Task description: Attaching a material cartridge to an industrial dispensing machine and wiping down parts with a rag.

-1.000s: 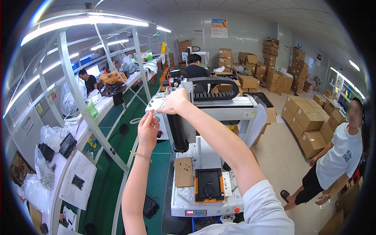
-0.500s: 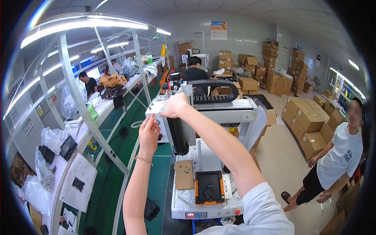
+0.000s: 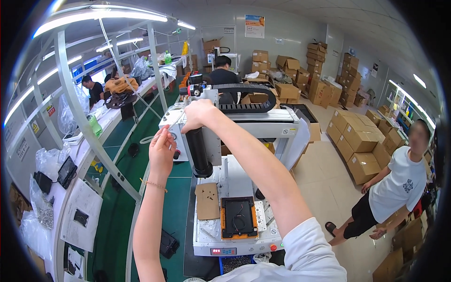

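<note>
In front of me stands a white benchtop gantry machine (image 3: pixel 263 121) with an upright black cylinder (image 3: pixel 199 152). My left hand (image 3: pixel 162 149) is raised on its left side, fingertips pinched on a thin pale tube (image 3: pixel 146 139) whose loop sticks out to the left. My right hand (image 3: pixel 199 114) is at the top of the black cylinder, thumb pointing down beside it; its other fingers are largely hidden. Below, on the machine's bed, an orange fixture (image 3: pixel 255 217) holds a black rectangular housing (image 3: pixel 233 226) with thin wires in it. A piece of cardboard (image 3: pixel 207 202) with small dark bits lies beside it.
A black cable chain (image 3: pixel 249 96) curves above the gantry. Below the machine's front is a blue bin (image 3: pixel 236 264) of small parts. A long workbench (image 3: pixel 77 181) runs along the left. A person in a white shirt (image 3: pixel 394 183) stands at right near stacked cartons (image 3: pixel 359 138).
My right hand has moved apart from the left, to the top of the black cylinder. The left hand still pinches the tube. The whole view has shifted slightly.
</note>
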Tool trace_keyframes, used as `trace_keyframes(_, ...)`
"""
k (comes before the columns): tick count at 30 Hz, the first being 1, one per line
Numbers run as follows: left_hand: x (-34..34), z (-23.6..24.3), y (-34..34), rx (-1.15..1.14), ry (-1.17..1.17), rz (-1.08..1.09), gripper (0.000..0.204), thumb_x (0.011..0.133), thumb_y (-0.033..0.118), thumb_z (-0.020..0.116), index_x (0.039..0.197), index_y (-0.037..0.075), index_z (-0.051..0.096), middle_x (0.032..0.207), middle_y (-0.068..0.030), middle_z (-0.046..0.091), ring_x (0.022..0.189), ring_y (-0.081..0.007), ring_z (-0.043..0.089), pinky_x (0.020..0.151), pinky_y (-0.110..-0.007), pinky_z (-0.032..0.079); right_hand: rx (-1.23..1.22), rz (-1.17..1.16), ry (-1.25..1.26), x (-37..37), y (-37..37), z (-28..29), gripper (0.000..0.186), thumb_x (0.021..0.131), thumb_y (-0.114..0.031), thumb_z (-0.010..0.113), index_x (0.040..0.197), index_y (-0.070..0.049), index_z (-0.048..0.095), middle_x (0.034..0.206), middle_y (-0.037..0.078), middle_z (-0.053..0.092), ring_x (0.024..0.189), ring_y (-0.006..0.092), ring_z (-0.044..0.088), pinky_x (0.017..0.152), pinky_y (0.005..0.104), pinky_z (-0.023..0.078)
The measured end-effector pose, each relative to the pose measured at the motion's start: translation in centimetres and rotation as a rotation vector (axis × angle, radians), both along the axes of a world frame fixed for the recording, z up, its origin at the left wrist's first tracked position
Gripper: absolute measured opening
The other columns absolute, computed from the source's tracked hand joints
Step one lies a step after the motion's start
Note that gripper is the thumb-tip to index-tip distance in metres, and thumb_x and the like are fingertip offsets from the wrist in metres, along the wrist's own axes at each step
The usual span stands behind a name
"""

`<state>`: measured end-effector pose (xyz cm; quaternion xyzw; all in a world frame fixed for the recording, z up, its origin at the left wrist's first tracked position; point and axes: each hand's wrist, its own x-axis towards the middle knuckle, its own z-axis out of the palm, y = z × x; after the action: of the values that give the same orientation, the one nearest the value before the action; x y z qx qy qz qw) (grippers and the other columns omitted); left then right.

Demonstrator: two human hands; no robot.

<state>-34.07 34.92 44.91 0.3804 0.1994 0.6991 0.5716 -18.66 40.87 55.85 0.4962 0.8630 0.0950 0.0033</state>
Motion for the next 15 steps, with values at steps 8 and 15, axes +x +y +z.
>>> trace_keyframes(8,-0.3,-0.8,0.0,0.012,-0.006,-0.025,0.03,0.096,0.016,0.053,0.124,0.004,0.051,0.086,0.004,0.055,0.08,-0.0054,0.051,0.072,-0.023,0.042,0.082,0.041,0.04,0.1,-0.1,-1.2,0.063,0.066,-0.062,0.062,0.097,-0.007,0.072,0.1,0.013,0.069,0.093,0.0259,0.067,0.081,0.036,0.053)
trace_keyframes(15,2.0,-1.2,-0.9,0.069,0.215,0.146,0.043,0.087,0.01,0.064,0.126,0.003,0.048,0.089,0.0014,0.056,0.078,-0.003,0.049,0.068,-0.02,0.041,0.064,-0.118,0.117,-0.1,-0.7,-2.2,0.074,0.07,-0.073,0.054,0.101,-0.008,0.071,0.102,0.012,0.069,0.096,0.0243,0.067,0.083,0.0357,0.052)
